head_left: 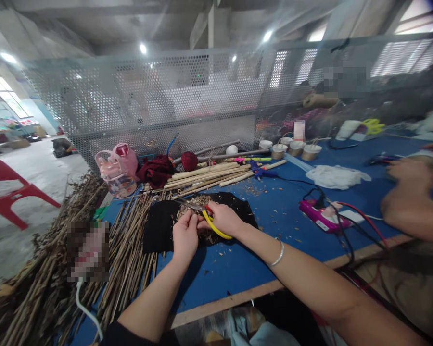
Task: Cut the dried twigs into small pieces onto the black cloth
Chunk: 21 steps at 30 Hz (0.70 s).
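My right hand [223,218] is wrapped round the handles of a pair of scissors [215,229] with yellow and red grips. Their blades point left over a heap of short plant cuttings [204,201]. Close beside the blades, my left hand [185,235] is closed in a pinch; whatever lies between its fingertips is too small to make out. Under both hands a black cloth [159,226] carries the heap. Long dry stalks [130,240] lie in a bundle just left of the cloth.
Peeled sticks [202,175], a blue glue gun [261,171] and a pink bottle [119,168] lie behind the cloth. A magenta power strip [323,216] with cables sits to the right, near a co-worker's arm [407,206]. Perforated metal panels [166,96] stand along the table's back.
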Motion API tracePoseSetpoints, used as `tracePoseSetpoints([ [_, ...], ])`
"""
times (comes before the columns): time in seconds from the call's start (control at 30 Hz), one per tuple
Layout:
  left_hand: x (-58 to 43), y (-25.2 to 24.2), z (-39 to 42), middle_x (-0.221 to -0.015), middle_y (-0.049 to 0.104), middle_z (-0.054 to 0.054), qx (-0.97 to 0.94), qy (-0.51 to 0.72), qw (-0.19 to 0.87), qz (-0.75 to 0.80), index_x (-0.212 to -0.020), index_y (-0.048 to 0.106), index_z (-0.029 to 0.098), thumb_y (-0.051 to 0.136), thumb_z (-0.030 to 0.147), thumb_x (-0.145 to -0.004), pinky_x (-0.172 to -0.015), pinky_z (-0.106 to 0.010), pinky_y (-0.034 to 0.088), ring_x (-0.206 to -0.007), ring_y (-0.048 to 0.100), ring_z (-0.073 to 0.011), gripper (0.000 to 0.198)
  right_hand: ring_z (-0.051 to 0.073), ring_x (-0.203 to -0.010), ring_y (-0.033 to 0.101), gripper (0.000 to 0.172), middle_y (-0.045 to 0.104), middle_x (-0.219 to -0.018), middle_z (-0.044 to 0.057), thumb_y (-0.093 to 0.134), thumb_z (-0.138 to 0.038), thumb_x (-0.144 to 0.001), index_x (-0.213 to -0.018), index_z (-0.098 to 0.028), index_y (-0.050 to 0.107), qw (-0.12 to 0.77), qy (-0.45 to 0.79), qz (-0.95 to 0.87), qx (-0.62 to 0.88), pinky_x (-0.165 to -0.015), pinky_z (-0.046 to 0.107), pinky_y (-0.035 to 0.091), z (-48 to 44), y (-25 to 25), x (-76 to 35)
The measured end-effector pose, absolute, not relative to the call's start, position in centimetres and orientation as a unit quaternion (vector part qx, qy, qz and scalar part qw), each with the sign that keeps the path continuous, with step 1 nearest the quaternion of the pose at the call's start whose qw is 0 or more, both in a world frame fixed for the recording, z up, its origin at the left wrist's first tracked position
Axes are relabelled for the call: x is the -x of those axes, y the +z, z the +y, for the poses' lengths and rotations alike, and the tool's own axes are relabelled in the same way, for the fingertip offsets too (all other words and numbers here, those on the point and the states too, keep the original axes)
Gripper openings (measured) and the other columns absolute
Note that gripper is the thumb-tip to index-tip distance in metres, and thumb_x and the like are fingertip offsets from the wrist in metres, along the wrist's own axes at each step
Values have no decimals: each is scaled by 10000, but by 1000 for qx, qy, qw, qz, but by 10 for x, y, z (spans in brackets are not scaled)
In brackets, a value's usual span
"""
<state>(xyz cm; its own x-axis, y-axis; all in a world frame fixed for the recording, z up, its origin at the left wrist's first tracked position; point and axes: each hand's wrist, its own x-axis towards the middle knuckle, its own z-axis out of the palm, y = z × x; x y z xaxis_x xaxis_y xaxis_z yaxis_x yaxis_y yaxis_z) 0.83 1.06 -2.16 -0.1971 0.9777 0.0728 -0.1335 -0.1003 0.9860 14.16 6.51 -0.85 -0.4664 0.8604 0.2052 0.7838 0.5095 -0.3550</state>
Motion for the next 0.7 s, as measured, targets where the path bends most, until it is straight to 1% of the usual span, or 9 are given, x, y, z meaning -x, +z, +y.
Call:
tracePoseSetpoints([
  [0.1, -7, -19, 11, -744, 642, -34, -410, 611, 464, 493, -910, 616, 146, 571, 368, -738, -542, -215, 452, -576, 560, -110, 284, 187, -632, 584, 521, 606, -685, 45, 508, -701, -664, -795, -196, 490, 192, 122, -848, 479, -518, 234, 291, 65, -9, -140],
  [0.2, -5, -15, 12, -770, 662, -42, -382, 632, 440, 511, -978, 619, 144, 625, 349, -694, -573, -227, 468, -628, 592, -129, 350, 188, -655, 585, 515, 610, -715, 43, 537, -676, -663, -831, -192, 492, 200, 119, -849, 474, -532, 235, 301, 65, -7, -140],
  [0.33, -4, -11, 13, -708, 653, -33, -368, 645, 405, 533, -920, 637, 117, 679, 342, -639, -602, -227, 471, -624, 590, -126, 362, 189, -695, 578, 554, 599, -782, 38, 606, -637, -621, -909, -185, 466, 211, 118, -856, 458, -567, 244, 330, 64, -4, -142],
  [0.5, -4, -10, 11, -710, 652, -42, -396, 636, 383, 540, -820, 655, 114, 678, 358, -637, -586, -221, 457, -610, 574, -121, 306, 200, -792, 544, 541, 568, -887, 65, 631, -592, -621, -919, -177, 451, 222, 122, -873, 417, -649, 278, 368, 63, -2, -143],
  [0.7, -4, -12, 10, -690, 651, -43, -419, 628, 367, 543, -754, 657, 117, 671, 364, -642, -594, -222, 442, -617, 566, -124, 272, 202, -790, 523, 532, 552, -869, 69, 622, -602, -626, -891, -177, 442, 237, 116, -871, 414, -670, 295, 369, 58, -3, -140],
])
